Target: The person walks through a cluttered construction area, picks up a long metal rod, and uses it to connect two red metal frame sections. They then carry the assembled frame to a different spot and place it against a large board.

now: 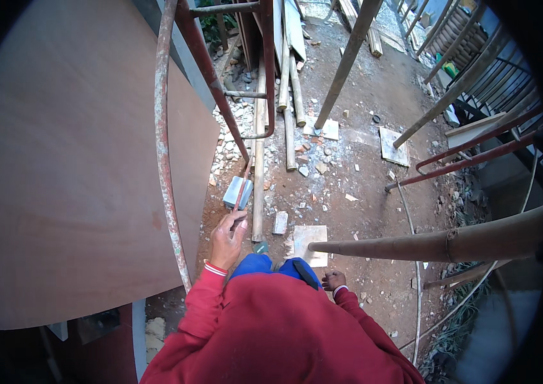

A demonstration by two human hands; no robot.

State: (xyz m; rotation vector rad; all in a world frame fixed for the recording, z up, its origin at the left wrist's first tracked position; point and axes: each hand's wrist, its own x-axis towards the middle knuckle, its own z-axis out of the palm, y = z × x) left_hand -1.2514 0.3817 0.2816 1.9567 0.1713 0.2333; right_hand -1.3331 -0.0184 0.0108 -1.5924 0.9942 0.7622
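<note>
My left hand (225,242) is raised in front of me, its fingers closed round the near end of a thin reddish rod (242,185). The rod points away from me, passing over a pale blue-grey block (237,192) on the ground. Its far end lines up with the foot of a red metal scaffold frame (220,96); whether they touch I cannot tell. My right hand (333,281) hangs low by my right side with loosely bent fingers and nothing visible in it. It is nearest a square pale board (310,246) on the ground.
A large brown plywood panel (92,160) fills the left, beside a rusty curved pole (164,141). Bamboo posts (387,248) stand on the right, some on square boards. Bamboo poles (259,160), bricks and rubble lie ahead. Red metal tubes (463,160) jut in at right.
</note>
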